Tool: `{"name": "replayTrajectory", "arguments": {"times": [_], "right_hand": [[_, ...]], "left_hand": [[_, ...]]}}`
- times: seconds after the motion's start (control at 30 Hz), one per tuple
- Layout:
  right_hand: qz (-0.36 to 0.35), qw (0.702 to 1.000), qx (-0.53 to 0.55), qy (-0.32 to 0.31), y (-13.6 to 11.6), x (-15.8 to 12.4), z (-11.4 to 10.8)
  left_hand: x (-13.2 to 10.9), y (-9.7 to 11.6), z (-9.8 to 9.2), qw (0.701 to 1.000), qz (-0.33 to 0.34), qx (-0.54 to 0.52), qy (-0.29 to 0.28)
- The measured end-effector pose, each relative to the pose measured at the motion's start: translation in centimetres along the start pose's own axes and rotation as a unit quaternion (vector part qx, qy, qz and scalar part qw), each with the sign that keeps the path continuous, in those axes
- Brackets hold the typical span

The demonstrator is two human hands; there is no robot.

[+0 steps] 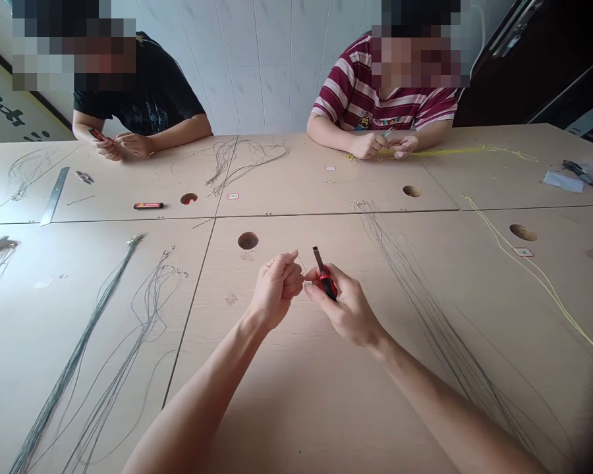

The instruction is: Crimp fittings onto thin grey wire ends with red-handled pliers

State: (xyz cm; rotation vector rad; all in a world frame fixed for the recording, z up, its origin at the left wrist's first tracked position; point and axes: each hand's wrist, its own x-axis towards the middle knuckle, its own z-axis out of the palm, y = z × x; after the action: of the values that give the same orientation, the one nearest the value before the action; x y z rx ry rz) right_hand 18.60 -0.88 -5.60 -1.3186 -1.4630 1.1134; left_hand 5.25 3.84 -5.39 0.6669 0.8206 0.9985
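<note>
Tan tabletop (257, 401) lay beneath; the left hand (277, 286) pinched a cord (303, 263), the right hand (346, 306) gripped a tool (328, 285).

left grip (277, 287): curled, thumb uppermost | right grip (348, 306): fingers bent | forearms (202, 388): converging forward

Held tool (329, 284): red and black, dark tip. Thick cord bundle (100, 308) at left: grey-green; looser cords (151, 309) beside it: paler grey. Right-hand cords (437, 319): dull grey; yellow cords (566, 313) beyond. Tabletop (277, 401): pale beige. Marker (148, 206): red and black. Ruler (55, 196): silver-grey. Left shirt (163, 85): black; right shirt (343, 79): maroon-and-white stripes. Wall (274, 85): pale blue-grey, thin darker seams.
</note>
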Motion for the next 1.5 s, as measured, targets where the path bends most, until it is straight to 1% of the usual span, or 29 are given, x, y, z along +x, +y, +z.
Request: {"name": "replayTrajectory", "arguments": {"times": [0.07, 0.2, 0.3, 0.43, 0.53, 0.63, 0.77, 0.83, 0.93, 1.03, 1.2, 1.3, 1.4, 1.5], "right_hand": [[0.009, 0.999, 0.03, -0.01, -0.2, 0.1, 0.1], [0.033, 0.996, 0.08, -0.022, -0.4, 0.3, 0.4], [0.053, 0.991, 0.118, -0.044, -0.4, 0.3, 0.5], [0.094, 0.981, 0.153, -0.073, -0.4, 0.0, 0.6], [0.106, 0.978, 0.16, -0.076, -0.3, -0.1, 0.4], [0.081, 0.986, 0.14, -0.038, -0.3, -0.2, 0.3], [0.016, 0.998, 0.044, 0.038, -0.4, -0.7, 0.5], [-0.029, 0.997, -0.02, 0.073, -0.4, -1.0, 0.8], [-0.102, 0.984, -0.095, 0.115, -0.5, -1.1, 1.5], [-0.129, 0.977, -0.116, 0.124, -0.4, -0.9, 2.1], [-0.122, 0.979, -0.126, 0.108, -0.3, -0.6, 2.2], [-0.129, 0.976, -0.134, 0.11, -0.4, -0.6, 2.0], [-0.145, 0.971, -0.147, 0.118, -0.5, -0.6, 1.6], [-0.156, 0.966, -0.164, 0.125, -0.4, -0.6, 1.3]], "left_hand": [[-0.2, 0.0, 0.2, 1.0, 0.005, 0.009, -0.001], [-0.5, -0.1, 0.4, 0.997, 0.034, 0.065, 0.011], [-0.7, -0.2, 0.3, 0.995, 0.042, 0.088, 0.017], [-0.9, 0.0, 0.2, 0.994, 0.046, 0.099, 0.001], [-1.0, 0.1, 0.1, 0.993, 0.053, 0.107, -0.009], [-1.0, 0.4, 0.0, 0.992, 0.063, 0.109, -0.007], [-1.0, 0.7, -0.2, 0.995, 0.057, 0.086, -0.002], [-1.0, 0.8, -0.1, 0.996, 0.052, 0.072, 0.0], [-1.1, 0.9, 0.1, 0.997, 0.044, 0.059, 0.006], [-1.2, 0.8, 0.2, 0.998, 0.035, 0.053, 0.006], [-1.4, 0.8, 0.2, 0.998, 0.035, 0.045, 0.005], [-1.4, 0.8, 0.2, 0.998, 0.039, 0.049, 0.002], [-1.4, 0.9, 0.0, 0.996, 0.054, 0.076, 0.002], [-1.3, 1.0, -0.3, 0.987, 0.072, 0.142, 0.014]]}}
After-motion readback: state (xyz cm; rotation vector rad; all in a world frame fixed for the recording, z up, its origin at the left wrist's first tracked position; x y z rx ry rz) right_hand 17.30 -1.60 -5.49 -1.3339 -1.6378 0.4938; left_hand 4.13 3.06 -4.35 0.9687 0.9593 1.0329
